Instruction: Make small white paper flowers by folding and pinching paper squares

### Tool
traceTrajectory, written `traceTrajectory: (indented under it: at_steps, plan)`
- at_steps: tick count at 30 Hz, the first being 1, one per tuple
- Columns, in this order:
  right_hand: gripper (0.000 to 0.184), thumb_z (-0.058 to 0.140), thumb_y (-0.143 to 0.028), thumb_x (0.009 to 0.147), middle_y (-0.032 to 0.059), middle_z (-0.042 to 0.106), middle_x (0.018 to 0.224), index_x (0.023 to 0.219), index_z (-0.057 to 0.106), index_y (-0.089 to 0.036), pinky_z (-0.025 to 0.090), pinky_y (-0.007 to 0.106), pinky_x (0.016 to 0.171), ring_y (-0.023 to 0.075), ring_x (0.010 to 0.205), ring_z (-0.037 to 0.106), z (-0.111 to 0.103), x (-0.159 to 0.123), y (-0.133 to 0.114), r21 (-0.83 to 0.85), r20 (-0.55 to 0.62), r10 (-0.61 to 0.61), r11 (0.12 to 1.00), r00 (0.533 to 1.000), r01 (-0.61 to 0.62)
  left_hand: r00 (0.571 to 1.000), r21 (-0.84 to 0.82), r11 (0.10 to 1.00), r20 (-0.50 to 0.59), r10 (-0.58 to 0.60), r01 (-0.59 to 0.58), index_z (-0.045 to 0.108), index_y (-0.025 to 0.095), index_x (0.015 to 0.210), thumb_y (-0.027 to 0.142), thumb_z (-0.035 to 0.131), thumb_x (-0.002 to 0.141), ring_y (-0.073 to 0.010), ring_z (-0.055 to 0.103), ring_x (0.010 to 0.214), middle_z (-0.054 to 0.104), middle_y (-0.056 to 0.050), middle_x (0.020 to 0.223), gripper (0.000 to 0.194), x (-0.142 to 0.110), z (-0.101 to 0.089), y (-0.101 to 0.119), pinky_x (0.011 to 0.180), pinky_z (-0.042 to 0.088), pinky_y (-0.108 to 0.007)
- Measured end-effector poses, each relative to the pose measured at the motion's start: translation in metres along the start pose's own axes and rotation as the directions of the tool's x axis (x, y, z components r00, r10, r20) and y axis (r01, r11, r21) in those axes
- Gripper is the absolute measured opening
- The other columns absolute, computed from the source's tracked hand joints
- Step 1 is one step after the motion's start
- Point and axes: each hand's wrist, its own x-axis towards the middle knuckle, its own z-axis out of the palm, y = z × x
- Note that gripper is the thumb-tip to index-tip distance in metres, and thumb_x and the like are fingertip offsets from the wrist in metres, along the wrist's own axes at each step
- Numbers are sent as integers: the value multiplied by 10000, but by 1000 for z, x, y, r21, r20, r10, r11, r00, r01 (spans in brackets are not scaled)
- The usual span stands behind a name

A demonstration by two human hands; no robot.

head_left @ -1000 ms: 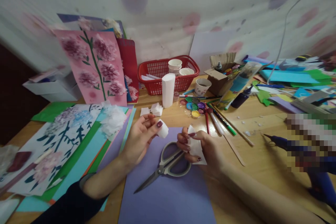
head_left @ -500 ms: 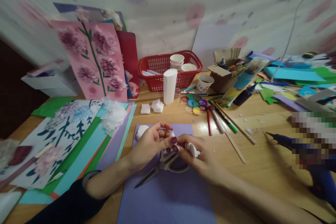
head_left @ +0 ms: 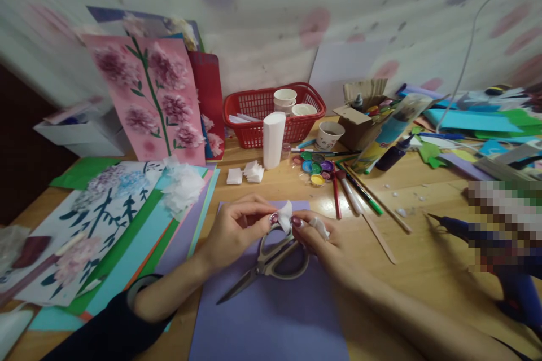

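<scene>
In front of me, both hands meet over a purple sheet of paper. A small twisted piece of white tissue paper is pinched between my left hand and my right hand, fingertips and thumbs closed on it. A second crumpled tissue piece sticks out from the curled fingers of my right hand. Beneath the hands lie scissors with grey handles, blades pointing down and left; my right fingers hide part of them.
Tissue squares and a white tissue roll stand before a red basket. Paints, brushes and a paper cup sit right of them. A glue gun lies far right, a tissue heap on coloured sheets left.
My hands have come together from apart. The flat tissue in my right hand is now crumpled, and a piece is twisted between both hands. The white piece at the purple sheet's upper left no longer shows.
</scene>
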Motion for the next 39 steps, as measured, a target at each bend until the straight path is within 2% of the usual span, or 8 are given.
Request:
traceTrajectory:
  at_steps: [3, 9, 16, 23, 26, 30, 32, 39]
  plan:
    - [338, 584, -452, 871, -23, 433, 609, 678, 609, -175, 298, 235, 523, 118, 574, 376, 0, 0, 2, 27, -3, 21, 999, 1000, -21, 1000, 38, 999, 4, 13, -13, 774, 171, 761, 160, 651, 744, -144, 607, 704, 666, -42, 750, 125, 1, -2, 0, 642, 500, -256]
    - [286, 580, -412, 867, -39, 409, 593, 728, 626, -166, 242, 221, 478, 95, 526, 315, 0, 4, 4, 63, -56, 32, 998, 998, -28, 1000, 3, 1000, -4, 0, 0, 776, 174, 752, 146, 647, 750, -123, 590, 690, 645, -23, 725, 132, 3, -7, 3, 643, 486, -229]
    - [244, 592, -374, 852, -70, 349, 552, 715, 566, -174, 202, 213, 449, 76, 487, 268, 1, 6, 7, 135, -94, 76, 989, 993, -63, 984, -104, 988, -129, -125, 112, 752, 167, 735, 174, 734, 729, -91, 592, 646, 640, 8, 709, 20, 7, -15, -6, 599, 473, -185]
    - [294, 605, -396, 859, -76, 345, 550, 677, 518, -182, 193, 210, 438, 72, 470, 255, -2, 9, 12, 170, -212, 83, 984, 974, -47, 965, -173, 985, -260, -25, -21, 736, 183, 749, 203, 739, 759, -73, 583, 674, 644, 23, 730, 23, 10, -18, -11, 623, 459, -155]
    - [299, 600, -414, 872, -73, 350, 559, 694, 526, -185, 207, 214, 441, 78, 476, 264, -2, 9, 13, 159, -246, 54, 987, 968, -15, 955, -94, 993, -294, 36, -66, 713, 177, 728, 164, 729, 752, -87, 598, 720, 643, 14, 763, 32, 9, -16, -12, 658, 476, -169]
    - [286, 577, -433, 895, -53, 402, 605, 763, 579, -179, 252, 219, 472, 92, 526, 322, 0, 3, 7, 45, -127, -16, 999, 992, 22, 972, 131, 983, -177, 155, -132, 684, 167, 670, 98, 716, 716, -136, 641, 822, 669, -23, 823, 88, 3, -6, -12, 760, 514, -230]
    - [295, 561, -424, 900, -46, 408, 613, 738, 568, -177, 260, 225, 483, 97, 543, 333, 1, 1, 2, -4, -52, -31, 1000, 998, 31, 983, 174, 976, -103, 152, -133, 675, 166, 663, 95, 710, 714, -157, 667, 847, 706, -43, 845, 94, -1, 0, -12, 802, 524, -263]
    - [281, 535, -401, 907, -51, 401, 606, 740, 559, -177, 237, 232, 479, 94, 533, 313, 0, 0, 1, -15, 30, -39, 999, 999, 40, 995, -51, 994, 37, -93, 94, 620, 158, 652, 160, 716, 714, -209, 737, 844, 779, -105, 890, 114, -5, 2, -3, 757, 575, -302]
